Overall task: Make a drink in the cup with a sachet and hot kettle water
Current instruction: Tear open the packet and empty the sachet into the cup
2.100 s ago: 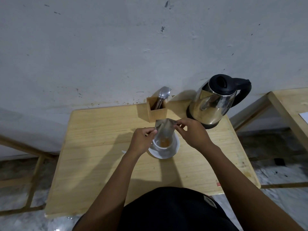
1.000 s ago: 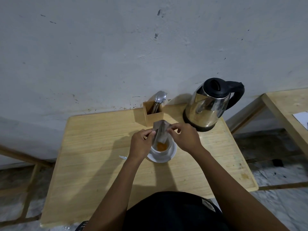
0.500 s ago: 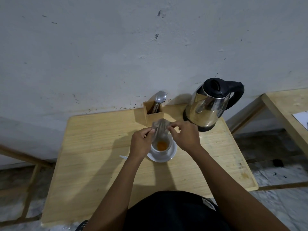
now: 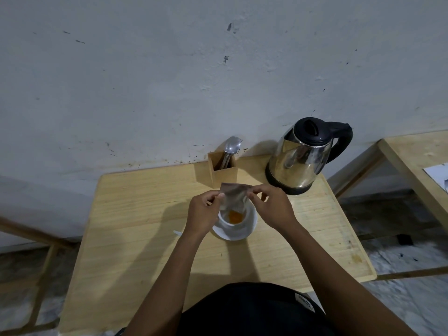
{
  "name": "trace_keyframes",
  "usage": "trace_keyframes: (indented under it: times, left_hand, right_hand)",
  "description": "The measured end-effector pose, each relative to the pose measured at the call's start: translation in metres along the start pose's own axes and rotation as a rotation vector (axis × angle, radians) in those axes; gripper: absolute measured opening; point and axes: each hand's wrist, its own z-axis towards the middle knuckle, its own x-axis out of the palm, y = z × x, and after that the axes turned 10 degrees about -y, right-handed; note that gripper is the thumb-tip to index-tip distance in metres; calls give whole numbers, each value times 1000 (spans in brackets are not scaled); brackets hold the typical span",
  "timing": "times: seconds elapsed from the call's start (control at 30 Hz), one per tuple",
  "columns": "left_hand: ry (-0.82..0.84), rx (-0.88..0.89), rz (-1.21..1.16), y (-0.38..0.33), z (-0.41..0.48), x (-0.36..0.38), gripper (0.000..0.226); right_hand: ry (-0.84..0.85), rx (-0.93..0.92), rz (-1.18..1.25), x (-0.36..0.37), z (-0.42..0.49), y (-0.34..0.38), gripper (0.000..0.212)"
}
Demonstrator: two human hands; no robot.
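Note:
A white cup point(image 4: 244, 223) stands on a white saucer point(image 4: 252, 229) in the middle of the wooden table point(image 4: 135, 229). Orange powder point(image 4: 235, 216) lies in the cup's bottom. A silvery sachet point(image 4: 234, 198) hangs upside down right over the cup, its lower end at the rim. My left hand point(image 4: 202, 214) pinches its left edge and my right hand point(image 4: 271, 206) pinches its right top corner. The steel kettle point(image 4: 300, 161) with a black lid and handle stands at the table's back right, handle pointing right.
A small wooden holder point(image 4: 224, 174) with metal spoons point(image 4: 231, 147) stands at the back by the wall, just behind the sachet. A small white scrap point(image 4: 177, 232) lies left of the saucer. A second wooden table point(image 4: 417, 154) is at the right.
Both hands have kept the sachet over the cup, shaking and spreading it; it is now held flatter and wider. The orange powder pile in the cup looks a little larger.

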Motion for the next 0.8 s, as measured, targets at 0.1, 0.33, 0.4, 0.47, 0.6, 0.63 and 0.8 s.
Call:
trace_keyframes:
  times: [0.1,0.33,0.4,0.47,0.6,0.63,0.8]
  left_hand:
    - [-52,-134,-37,1,-1,-9,19]
    - [195,-585,-193,-5,0,-25,55]
    - [262,-593,-276,-6,-1,-26,45]
    - [271,-567,-279,-5,-4,-26,33]
    - [272,-488,-249,0,-8,-29,24]
    - [271,-462,-230,1,-9,-30,23]
    - [266,-386,-178,2,-14,-30,19]
  right_hand:
    - [-32,-12,44,-1,-7,1,8]
    - [-181,-301,34,-2,-25,-1,16]
    - [-237,-423,-10,0,-30,-7,18]
    - [-233,-530,-30,1,-36,-13,19]
    - [-97,-317,69,0,-48,-11,26]
    - [-34,-141,169,-1,-50,-7,27]
    - [277,364,592,-2,-42,12,18]
